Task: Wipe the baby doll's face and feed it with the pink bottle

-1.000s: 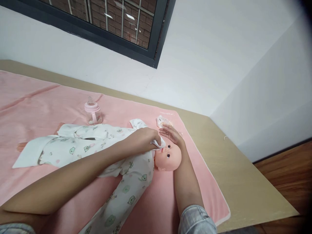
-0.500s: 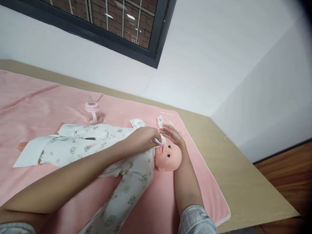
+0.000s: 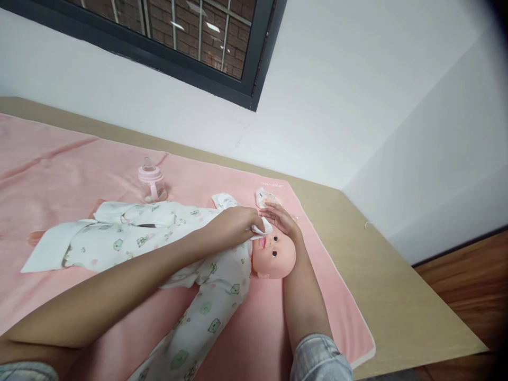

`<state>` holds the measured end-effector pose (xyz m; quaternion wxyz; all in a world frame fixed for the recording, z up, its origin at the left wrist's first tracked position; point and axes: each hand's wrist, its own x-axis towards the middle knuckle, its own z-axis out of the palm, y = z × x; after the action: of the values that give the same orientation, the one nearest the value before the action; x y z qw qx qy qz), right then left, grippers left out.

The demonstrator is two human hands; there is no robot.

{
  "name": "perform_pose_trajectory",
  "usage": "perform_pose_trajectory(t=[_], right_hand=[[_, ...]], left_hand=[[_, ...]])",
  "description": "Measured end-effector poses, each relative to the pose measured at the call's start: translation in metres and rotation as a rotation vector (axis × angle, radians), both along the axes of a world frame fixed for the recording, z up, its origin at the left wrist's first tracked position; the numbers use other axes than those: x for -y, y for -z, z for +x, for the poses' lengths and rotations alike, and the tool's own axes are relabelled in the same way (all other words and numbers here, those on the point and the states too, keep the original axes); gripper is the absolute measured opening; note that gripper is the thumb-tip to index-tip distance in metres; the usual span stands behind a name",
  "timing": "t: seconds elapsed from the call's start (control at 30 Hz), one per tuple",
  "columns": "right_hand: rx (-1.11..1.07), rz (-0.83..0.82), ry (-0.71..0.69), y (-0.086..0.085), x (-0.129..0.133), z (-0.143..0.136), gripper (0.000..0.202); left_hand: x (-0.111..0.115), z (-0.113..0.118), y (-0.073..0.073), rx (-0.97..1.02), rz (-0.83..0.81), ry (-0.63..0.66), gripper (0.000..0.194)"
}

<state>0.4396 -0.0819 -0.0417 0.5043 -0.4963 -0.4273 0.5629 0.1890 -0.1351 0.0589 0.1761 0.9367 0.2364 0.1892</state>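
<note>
A baby doll (image 3: 280, 259) lies on its back on a pink blanket (image 3: 254, 328), its head toward the right. It wears a white printed outfit (image 3: 222, 291) with small animal figures. My left hand (image 3: 238, 223) reaches across its chest, fingers closed on a white wipe (image 3: 262, 228) at the doll's cheek, near the mouth. Against the far side of the doll's head rests my right hand (image 3: 279, 217), open with fingers stretched out. Just beyond those fingers is a small clear and white plastic packet (image 3: 265, 198).
A pink-lidded baby bottle (image 3: 152, 182) stands upright beyond the doll's legs. The blanket covers much of a tan tabletop (image 3: 381, 296), whose right edge slants toward wood-grain panels (image 3: 472, 286). White walls and a dark-framed window (image 3: 254, 63) border the back.
My left hand and the wipe have shifted very slightly along the doll's cheek, and the wipe's fold looks different. My right hand, the doll and the bottle stay put.
</note>
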Motion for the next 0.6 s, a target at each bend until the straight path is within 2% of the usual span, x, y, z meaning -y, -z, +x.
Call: perform_pose_trajectory(t=[0.23,0.43,0.6], right_hand=[[0.006,0.011,0.034,-0.002,0.003,-0.001,0.039],[0.006,0.005,0.025,-0.007,0.006,-0.004,0.039],[-0.002,0.004,0.013,-0.007,0.007,-0.004,0.039]], left_hand=[[0.014,0.002,-0.001,0.023,0.004,0.033,0.048],[0.013,0.005,0.001,-0.05,0.02,0.042,0.05],[0.011,0.004,0.003,0.001,0.014,0.022,0.051]])
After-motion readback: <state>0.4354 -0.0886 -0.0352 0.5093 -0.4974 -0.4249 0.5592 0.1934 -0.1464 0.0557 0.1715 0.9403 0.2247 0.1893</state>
